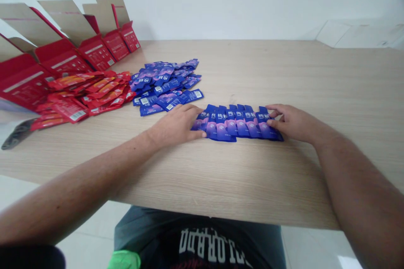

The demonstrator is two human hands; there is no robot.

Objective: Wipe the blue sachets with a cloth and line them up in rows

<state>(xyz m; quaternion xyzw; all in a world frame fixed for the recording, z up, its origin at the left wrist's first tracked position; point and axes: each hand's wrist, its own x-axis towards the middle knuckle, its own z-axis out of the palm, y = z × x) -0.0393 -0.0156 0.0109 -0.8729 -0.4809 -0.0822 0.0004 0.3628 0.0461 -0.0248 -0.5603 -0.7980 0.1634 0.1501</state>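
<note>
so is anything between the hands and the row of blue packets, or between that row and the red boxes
Nothing visible separates the left hand or right hand from the row of blue packets. Toward the red boxes, the loose blue pile is in the way, with the red packets before the nearer boxes.

Red boxes [97, 52] stand in a row along the left of the wood-grain table [309, 80], their tan-lined flaps raised. Pale print shows on their fronts. Just in front of them, red packets [71, 107] lie in a loose, overlapping heap with orange patches; one near the front shows a barcode. A dark, glossy item [19, 133] lies at the heap's near left end, too unclear to identify. A plain white wall [221, 4] rises behind, with a pale, angular shape [362, 34] at far right. Light floor tiles [94, 218] show below.
</note>
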